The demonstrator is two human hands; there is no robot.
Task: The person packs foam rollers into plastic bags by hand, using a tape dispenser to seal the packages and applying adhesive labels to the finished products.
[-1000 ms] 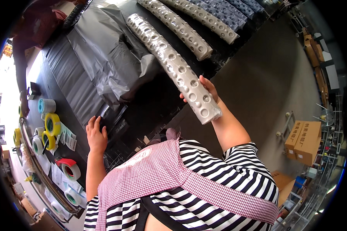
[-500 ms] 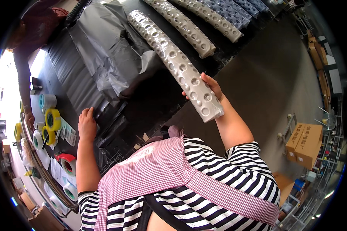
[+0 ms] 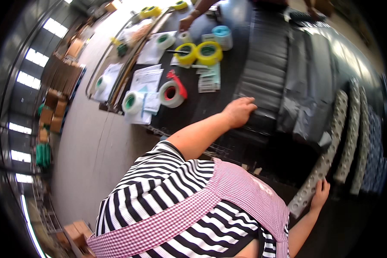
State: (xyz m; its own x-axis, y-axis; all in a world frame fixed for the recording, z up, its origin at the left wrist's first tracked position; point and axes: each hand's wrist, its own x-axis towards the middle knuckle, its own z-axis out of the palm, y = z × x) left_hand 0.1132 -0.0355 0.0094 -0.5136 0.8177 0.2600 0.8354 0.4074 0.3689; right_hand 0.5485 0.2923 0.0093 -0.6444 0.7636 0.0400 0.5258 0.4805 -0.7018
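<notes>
My right hand (image 3: 320,194) grips the lower part of a grey rolled mat (image 3: 317,176) with round dimples, wrapped in clear film. The roll slants up and away beside a pile of black plastic bags (image 3: 307,86). My left hand (image 3: 241,112) rests at the near edge of a flat stack of black plastic (image 3: 262,77). Its fingers are loosely bent and look open, with nothing visible in them. More wrapped rolls lie to the right: a grey roll (image 3: 349,142), another beyond it, and several blue rolls (image 3: 374,155).
Left of my left hand, the dark table (image 3: 193,112) bears yellow tape rolls (image 3: 208,52), a red tape dispenser (image 3: 174,91), a blue-white roll (image 3: 222,36) and label sheets (image 3: 208,81). Across the table reaches another person's hand (image 3: 185,23). Cardboard boxes (image 3: 53,112) stand at far left.
The view has swung left, bringing the tape rolls and the floor beyond toward the middle. My right hand keeps its grip on the grey roll; my left hand stays by the black plastic.
</notes>
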